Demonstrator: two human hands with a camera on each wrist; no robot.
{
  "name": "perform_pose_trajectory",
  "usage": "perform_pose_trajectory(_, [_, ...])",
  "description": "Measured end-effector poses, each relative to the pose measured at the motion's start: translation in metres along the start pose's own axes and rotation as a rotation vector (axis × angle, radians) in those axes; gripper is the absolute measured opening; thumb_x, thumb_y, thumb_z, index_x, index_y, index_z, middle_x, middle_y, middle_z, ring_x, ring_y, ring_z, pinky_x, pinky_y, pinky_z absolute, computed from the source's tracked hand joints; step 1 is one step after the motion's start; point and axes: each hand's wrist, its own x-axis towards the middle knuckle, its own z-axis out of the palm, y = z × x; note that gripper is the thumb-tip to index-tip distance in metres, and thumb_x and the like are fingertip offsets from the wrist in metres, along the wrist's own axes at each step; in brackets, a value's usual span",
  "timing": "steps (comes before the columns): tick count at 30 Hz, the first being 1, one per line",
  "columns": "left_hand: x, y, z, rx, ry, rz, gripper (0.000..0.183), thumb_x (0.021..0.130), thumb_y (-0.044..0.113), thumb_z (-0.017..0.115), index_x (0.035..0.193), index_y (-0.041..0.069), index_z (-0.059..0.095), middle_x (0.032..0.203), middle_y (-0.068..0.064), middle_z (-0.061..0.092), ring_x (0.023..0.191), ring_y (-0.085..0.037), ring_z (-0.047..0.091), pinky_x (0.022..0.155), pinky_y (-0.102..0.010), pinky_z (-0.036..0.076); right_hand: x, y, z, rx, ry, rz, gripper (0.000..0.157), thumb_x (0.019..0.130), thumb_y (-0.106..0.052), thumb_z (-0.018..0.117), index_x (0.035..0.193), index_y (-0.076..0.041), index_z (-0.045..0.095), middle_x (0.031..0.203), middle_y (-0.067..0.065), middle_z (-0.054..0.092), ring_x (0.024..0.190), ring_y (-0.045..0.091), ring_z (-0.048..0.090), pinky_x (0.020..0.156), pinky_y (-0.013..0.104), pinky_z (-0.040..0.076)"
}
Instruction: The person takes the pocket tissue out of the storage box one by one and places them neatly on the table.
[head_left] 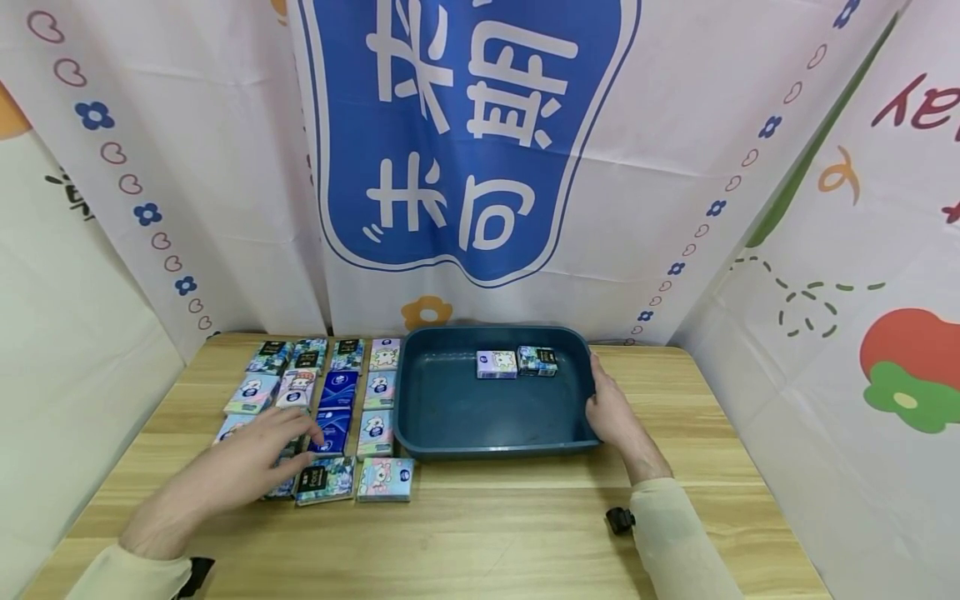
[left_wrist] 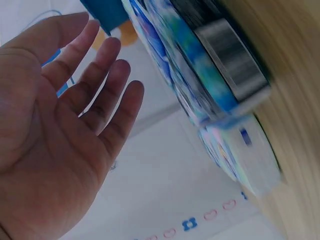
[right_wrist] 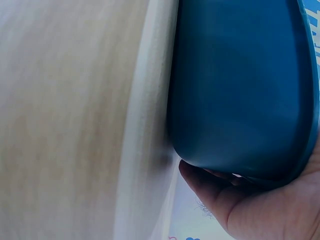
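Rows of pocket tissue packs [head_left: 378,429] lie on the table left of a dark teal plastic tray [head_left: 450,450]. My left hand [head_left: 247,454] is over these rows, fingers spread, the fingertips close to a dark blue tissue pack [head_left: 330,432]. Its palm hides part of several packs. In the left wrist view the left hand [left_wrist: 65,115] holds nothing, and a pack with a barcode [left_wrist: 232,60] stands out beside it. With my right hand [head_left: 617,417] I hold the tray's right end. Inside the tray are a lilac pack [head_left: 496,364] and a dark floral pack [head_left: 537,360].
A wooden table [head_left: 510,533] carries everything. Printed cloth [head_left: 652,208] hangs behind the table and at both sides, with the tray's back edge near it. A pastel pack [head_left: 385,481] lies just off the tray's front left corner.
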Motion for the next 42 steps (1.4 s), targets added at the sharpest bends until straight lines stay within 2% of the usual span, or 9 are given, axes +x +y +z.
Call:
perform_pose_trajectory(5, [0.015,0.012,0.002,-0.022,0.007,0.009,0.017,0.108,0.022,0.086,0.125,0.022,0.082,0.130,0.004,0.080,0.127,-0.031,0.076,0.108,-0.064,0.067,0.000,-0.001,0.000,0.005,-0.004,0.005,0.082,0.113,0.009,0.036,0.187,-0.001,0.003,0.195,0.031,0.013,0.182,0.053,0.019,0.149,0.067,0.017])
perform_pose_trajectory(10, [0.027,0.021,0.006,-0.020,0.044,0.046,0.017,0.108,0.018,0.085,0.125,0.022,0.082,0.128,0.007,0.079,0.123,-0.025,0.076,0.102,-0.055,0.069,0.001,-0.001,0.000,0.009,-0.001,0.003,0.081,0.113,0.009,0.035,0.187,0.000,0.004,0.195,0.031,0.013,0.182,0.052,0.019,0.149,0.066,0.017])
perform_pose_trajectory(13, [0.033,0.027,0.007,-0.021,0.063,0.056,0.020,0.107,0.017,0.086,0.126,0.022,0.082,0.129,0.007,0.079,0.123,-0.023,0.076,0.102,-0.053,0.069,0.001,-0.002,-0.001,0.009,0.000,0.002,0.081,0.113,0.009,0.035,0.187,0.000,0.004,0.195,0.031,0.013,0.182,0.053,0.020,0.149,0.068,0.018])
perform_pose_trajectory(22, [0.055,0.043,0.006,-0.038,0.059,0.067,0.016,0.111,0.017,0.082,0.127,0.019,0.081,0.129,0.001,0.078,0.119,-0.024,0.072,0.098,-0.051,0.066,0.001,-0.002,-0.001,0.007,-0.002,0.001,0.081,0.113,0.009,0.036,0.187,0.001,0.005,0.195,0.032,0.013,0.181,0.054,0.020,0.148,0.068,0.019])
perform_pose_trajectory(35, [0.089,0.072,0.013,-0.063,0.073,0.107,0.016,0.112,0.019,0.082,0.127,0.020,0.080,0.135,-0.002,0.079,0.131,-0.030,0.075,0.110,-0.057,0.068,0.001,0.000,0.000,0.009,-0.003,0.014,0.082,0.114,0.009,0.037,0.188,-0.002,0.003,0.195,0.032,0.013,0.181,0.054,0.021,0.148,0.069,0.020])
perform_pose_trajectory(42, [0.112,0.092,0.021,-0.046,0.079,0.145,0.016,0.113,0.020,0.082,0.128,0.018,0.080,0.133,-0.004,0.079,0.124,-0.027,0.075,0.106,-0.052,0.067,-0.001,-0.002,-0.001,0.006,-0.005,0.008,0.083,0.113,0.009,0.038,0.188,-0.003,0.003,0.195,0.032,0.014,0.181,0.054,0.021,0.148,0.069,0.020])
